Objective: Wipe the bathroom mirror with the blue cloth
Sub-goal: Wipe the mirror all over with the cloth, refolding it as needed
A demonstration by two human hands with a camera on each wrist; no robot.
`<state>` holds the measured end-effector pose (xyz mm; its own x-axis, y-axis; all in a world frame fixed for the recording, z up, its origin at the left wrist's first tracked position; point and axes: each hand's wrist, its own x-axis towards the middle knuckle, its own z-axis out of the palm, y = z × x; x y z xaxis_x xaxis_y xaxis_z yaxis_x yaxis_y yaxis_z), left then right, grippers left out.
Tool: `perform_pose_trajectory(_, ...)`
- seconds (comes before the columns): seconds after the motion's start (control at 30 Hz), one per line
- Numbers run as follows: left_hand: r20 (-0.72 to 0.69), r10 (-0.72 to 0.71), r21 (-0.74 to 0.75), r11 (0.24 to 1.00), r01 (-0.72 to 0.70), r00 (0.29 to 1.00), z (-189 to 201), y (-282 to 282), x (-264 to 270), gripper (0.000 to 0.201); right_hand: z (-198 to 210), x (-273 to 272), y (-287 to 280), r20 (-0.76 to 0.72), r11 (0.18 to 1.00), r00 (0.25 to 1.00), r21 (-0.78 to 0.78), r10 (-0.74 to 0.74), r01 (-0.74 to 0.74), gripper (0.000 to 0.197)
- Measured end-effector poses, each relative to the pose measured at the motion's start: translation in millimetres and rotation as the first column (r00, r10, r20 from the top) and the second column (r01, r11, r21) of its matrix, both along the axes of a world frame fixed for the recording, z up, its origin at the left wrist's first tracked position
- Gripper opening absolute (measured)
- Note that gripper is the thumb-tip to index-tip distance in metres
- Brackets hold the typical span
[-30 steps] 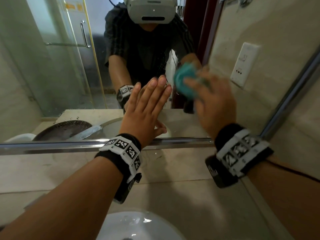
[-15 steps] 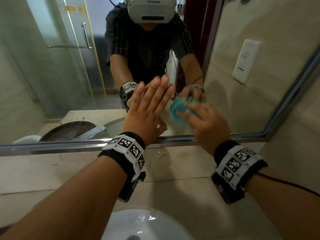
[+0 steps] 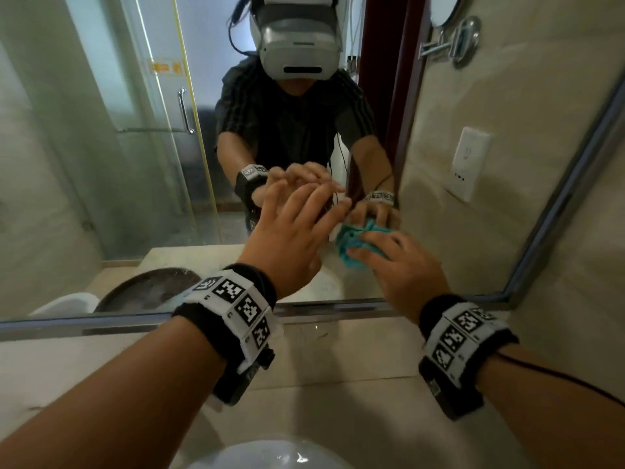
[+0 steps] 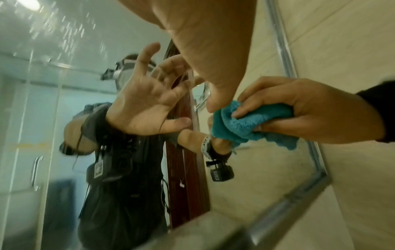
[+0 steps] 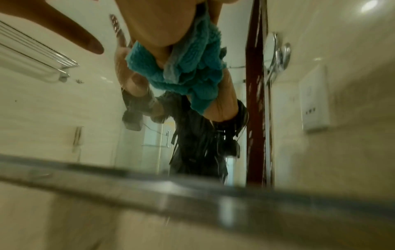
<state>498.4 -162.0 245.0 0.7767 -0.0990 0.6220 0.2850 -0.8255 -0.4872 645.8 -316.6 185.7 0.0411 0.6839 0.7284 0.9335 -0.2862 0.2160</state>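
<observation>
The bathroom mirror (image 3: 101, 164) fills the wall ahead and reflects me. My right hand (image 3: 402, 265) grips the bunched blue cloth (image 3: 355, 247) and presses it on the glass low down, a little above the mirror's bottom frame. The left wrist view shows the right hand's fingers (image 4: 310, 108) curled round the cloth (image 4: 245, 121). In the right wrist view the cloth (image 5: 192, 67) hangs from under the palm against the mirror (image 5: 64, 101). My left hand (image 3: 297, 228) is just left of the cloth, fingers straight and spread toward the glass; whether the tips touch it I cannot tell.
A metal frame (image 3: 338, 308) edges the mirror's bottom and right side. Below it lies a beige stone counter (image 3: 338, 350) with a white basin (image 3: 270, 455) at the near edge. The glass reflects a wall socket (image 3: 468, 162), a round shaving mirror (image 3: 449, 15) and a shower door.
My right hand has brought the cloth down the glass from shoulder height to near the bottom frame. My left hand, flat on the mirror before, now has its palm lifted and fingers spread.
</observation>
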Motion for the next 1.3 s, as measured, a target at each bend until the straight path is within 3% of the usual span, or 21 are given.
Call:
perform_pose_trajectory(0.07,-0.019,0.038,0.012,0.999,-0.038,0.999,35,-4,5,0.086,35,2,2,-0.004,0.999,1.0,0.051,-0.012,0.012,0.037)
perform_pose_trajectory(0.17,-0.013,0.108,0.043,0.993,-0.107,0.994,82,-9,19,0.106,108,1,1,-0.006,0.984,0.998,0.165,-0.066,0.066,0.048)
perform_pose_trajectory(0.3,0.01,0.201,0.048,0.978,-0.201,0.98,107,-3,34,0.129,177,11,-1,-0.231,0.861,0.966,0.462,-0.114,0.212,0.042)
perform_pose_trajectory(0.37,0.023,0.221,0.032,0.975,-0.222,0.975,106,0,36,0.136,174,7,4,-0.253,0.84,0.961,0.494,-0.109,0.225,0.043)
perform_pose_trajectory(0.4,0.026,0.222,0.026,0.975,-0.223,0.975,105,0,38,0.138,164,3,6,-0.211,0.869,0.971,0.453,-0.113,0.199,0.045)
perform_pose_trajectory(0.5,0.036,0.174,0.005,0.985,-0.174,0.984,105,0,37,0.131,120,-3,11,0.022,0.983,0.999,0.181,-0.028,0.024,0.05)
perform_pose_trajectory(0.6,0.04,0.154,-0.01,0.988,-0.154,0.987,107,-2,37,0.126,118,9,6,0.082,0.999,0.996,0.037,0.037,-0.04,0.056)
perform_pose_trajectory(0.67,0.025,0.199,0.003,0.98,-0.199,0.98,106,-3,37,0.132,141,8,0,0.041,0.994,0.999,0.113,-0.012,0.007,0.048)
perform_pose_trajectory(0.77,0.026,0.252,0.022,0.967,-0.252,0.967,106,-3,39,0.142,174,14,-8,-0.192,0.908,0.978,0.389,-0.086,0.156,0.042)
perform_pose_trajectory(0.83,0.026,0.251,0.023,0.968,-0.252,0.968,106,-3,40,0.143,174,14,-7,-0.202,0.863,0.975,0.473,-0.091,0.178,0.04)
perform_pose_trajectory(0.9,0.027,0.245,0.021,0.969,-0.245,0.969,105,-2,41,0.143,151,12,0,-0.102,0.906,0.99,0.4,-0.102,0.135,0.042)
perform_pose_trajectory(0.97,0.041,0.225,0.022,0.974,-0.226,0.974,104,-1,41,0.141,113,13,3,0.01,0.977,0.999,0.208,-0.048,0.045,0.045)
perform_pose_trajectory(1.03,0.058,0.208,0.024,0.977,-0.21,0.976,104,-1,40,0.14,81,16,-1,0.042,0.998,0.999,0.055,0.003,-0.005,0.05)
perform_pose_trajectory(1.1,0.055,0.216,0.029,0.976,-0.218,0.975,105,0,39,0.143,76,18,-7,0.033,1.0,0.999,-0.011,0.007,-0.006,0.052)
perform_pose_trajectory(1.17,0.052,0.215,0.031,0.976,-0.217,0.975,105,-2,39,0.144,89,12,-10,0.038,1.0,0.999,-0.011,-0.004,0.004,0.051)
perform_pose_trajectory(1.3,0.076,0.232,0.061,0.97,-0.237,0.97,102,-7,38,0.138,131,9,-13,-0.18,0.954,0.981,0.276,-0.072,0.121,0.044)
